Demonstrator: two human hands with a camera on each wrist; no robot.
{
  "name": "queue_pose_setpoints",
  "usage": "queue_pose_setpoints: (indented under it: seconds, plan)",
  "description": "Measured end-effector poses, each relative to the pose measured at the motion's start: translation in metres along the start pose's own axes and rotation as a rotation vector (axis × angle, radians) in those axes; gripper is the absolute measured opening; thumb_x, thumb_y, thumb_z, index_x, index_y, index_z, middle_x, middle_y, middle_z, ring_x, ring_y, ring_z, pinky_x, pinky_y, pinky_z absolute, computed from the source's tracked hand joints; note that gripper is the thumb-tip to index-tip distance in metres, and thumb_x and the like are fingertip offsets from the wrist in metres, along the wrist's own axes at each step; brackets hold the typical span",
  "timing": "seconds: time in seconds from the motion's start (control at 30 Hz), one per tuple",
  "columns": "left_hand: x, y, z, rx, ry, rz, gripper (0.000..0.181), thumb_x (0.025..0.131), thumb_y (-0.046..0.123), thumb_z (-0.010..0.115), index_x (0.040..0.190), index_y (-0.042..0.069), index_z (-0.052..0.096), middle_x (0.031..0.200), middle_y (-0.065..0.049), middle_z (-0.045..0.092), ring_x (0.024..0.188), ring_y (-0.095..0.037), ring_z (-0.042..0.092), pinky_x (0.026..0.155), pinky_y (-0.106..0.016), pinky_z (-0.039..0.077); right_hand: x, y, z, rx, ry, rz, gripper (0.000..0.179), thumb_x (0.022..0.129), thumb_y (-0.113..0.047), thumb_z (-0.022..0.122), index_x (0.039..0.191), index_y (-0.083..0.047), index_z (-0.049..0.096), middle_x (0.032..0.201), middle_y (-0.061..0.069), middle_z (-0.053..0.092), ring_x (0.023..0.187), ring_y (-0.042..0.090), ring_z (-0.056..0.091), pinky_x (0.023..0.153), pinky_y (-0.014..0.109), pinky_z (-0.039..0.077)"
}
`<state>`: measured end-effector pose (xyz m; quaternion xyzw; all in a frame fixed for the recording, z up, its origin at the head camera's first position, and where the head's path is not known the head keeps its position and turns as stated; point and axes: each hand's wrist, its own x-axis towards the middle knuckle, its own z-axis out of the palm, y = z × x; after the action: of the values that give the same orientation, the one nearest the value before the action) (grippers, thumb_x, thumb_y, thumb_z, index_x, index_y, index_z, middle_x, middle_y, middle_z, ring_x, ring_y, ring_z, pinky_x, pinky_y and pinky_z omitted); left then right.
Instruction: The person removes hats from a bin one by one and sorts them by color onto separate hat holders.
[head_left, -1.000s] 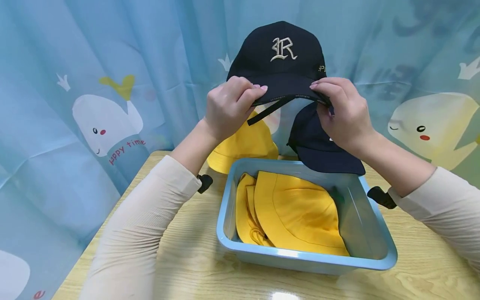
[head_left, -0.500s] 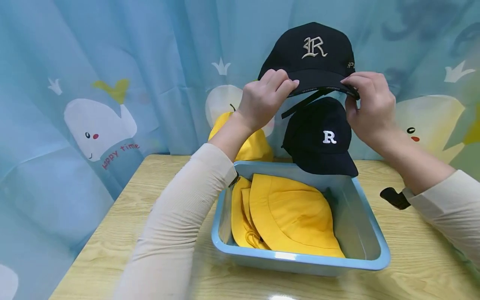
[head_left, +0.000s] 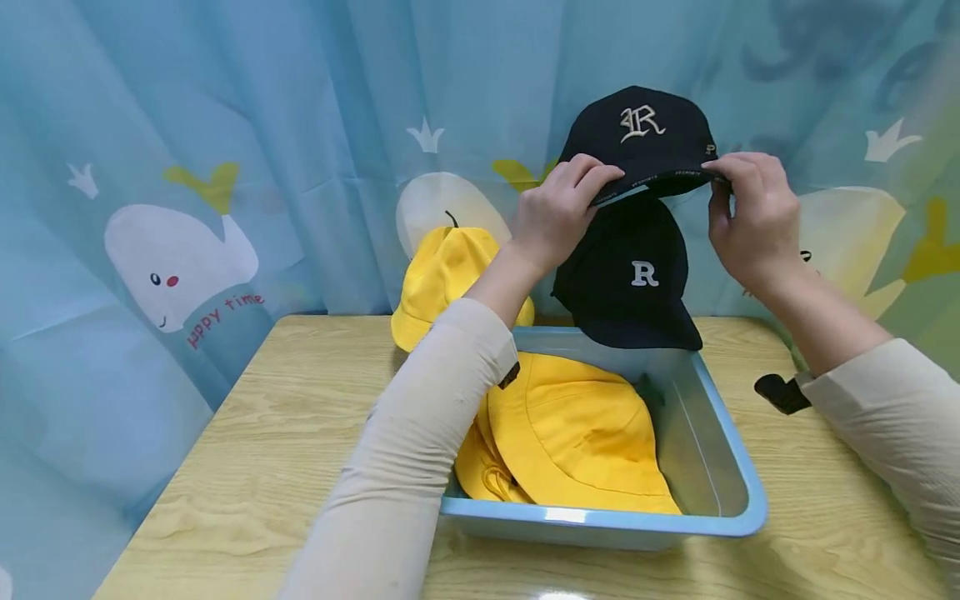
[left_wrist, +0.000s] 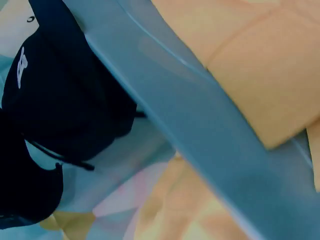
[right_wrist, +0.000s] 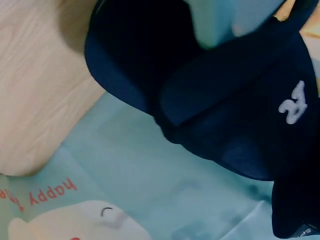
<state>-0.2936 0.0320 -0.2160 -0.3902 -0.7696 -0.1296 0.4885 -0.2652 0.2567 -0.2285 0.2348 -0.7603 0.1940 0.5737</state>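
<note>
In the head view a black baseball cap (head_left: 641,150) with a gold-toned gothic letter hangs in the air, its front facing me. My left hand (head_left: 558,212) pinches the left end of its brim. The fingers and thumb of my right hand (head_left: 757,218) grip the brim's right end. Just below it, a dark navy cap (head_left: 600,287) with a white R stands behind the bin, brim over the back rim; the held cap's brim overlaps its crown in this view. Both wrist views show the navy cap (right_wrist: 225,120) and part of the held cap (left_wrist: 32,190), without the hands.
A light-blue plastic bin (head_left: 723,417) stands on the wooden table (head_left: 315,400), with folded yellow bucket hats (head_left: 585,433) inside. Behind its left side sits another yellow hat (head_left: 438,275), partly hidden by my left forearm. A blue printed curtain (head_left: 322,150) hangs behind everything.
Both hands have carried the black cap to the right, then lower, over the navy cap's crown. My left forearm has swung right across the bin's left side. The head view has shifted slightly.
</note>
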Motion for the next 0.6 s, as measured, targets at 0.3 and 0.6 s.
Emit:
queue_pose_setpoints:
  seconds: [0.3,0.6]
  plan:
    - [-0.004,0.003,0.009,-0.193,-0.262,-0.210,0.027,0.093,0.012,0.059,0.120,0.016,0.058,0.119,0.001,0.058,0.107,-0.012,0.058,0.073,-0.021,0.052,-0.016,0.008,0.008,-0.048,-0.050,0.024,0.015,0.096,-0.004,0.049,0.108,0.000,0.056,0.105,0.023,0.060,0.098,0.040,0.056,0.086,0.048,0.051]
    - [-0.016,0.002,0.016,-0.263,-0.353,-0.155,0.030,0.091,0.012,0.062,0.121,0.012,0.061,0.119,-0.003,0.059,0.105,-0.014,0.057,0.076,-0.015,0.047,-0.033,0.011,0.001,-0.011,-0.219,0.098,0.017,0.092,0.005,0.052,0.108,0.007,0.057,0.104,0.026,0.060,0.097,0.040,0.054,0.087,0.052,0.046]
